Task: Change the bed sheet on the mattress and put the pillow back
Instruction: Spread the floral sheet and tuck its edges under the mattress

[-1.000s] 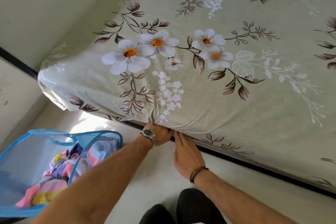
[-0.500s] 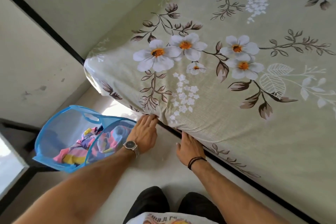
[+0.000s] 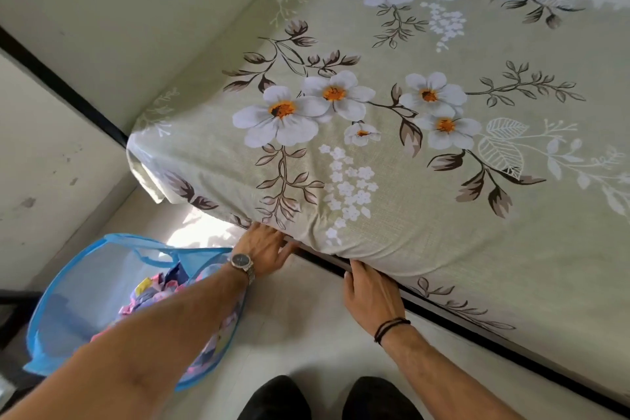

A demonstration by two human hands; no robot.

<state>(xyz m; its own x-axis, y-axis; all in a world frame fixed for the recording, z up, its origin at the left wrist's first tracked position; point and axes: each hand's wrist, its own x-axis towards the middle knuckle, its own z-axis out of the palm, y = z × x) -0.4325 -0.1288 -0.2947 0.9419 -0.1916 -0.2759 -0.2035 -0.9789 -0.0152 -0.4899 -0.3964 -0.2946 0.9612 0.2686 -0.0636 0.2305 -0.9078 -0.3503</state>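
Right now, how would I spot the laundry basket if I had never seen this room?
Start at the bed with the green floral bed sheet. Drop to the floor off its near left corner, beside the left hand. There stands the laundry basket, the only blue mesh thing, with colourful cloth inside.

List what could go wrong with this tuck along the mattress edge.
1. The left hand and right hand push under the floral bed sheet; fingers may get pinched against the black bed frame.
2. The near corner looks loose and may pull free.
3. The blue mesh laundry hamper crowds the left arm.
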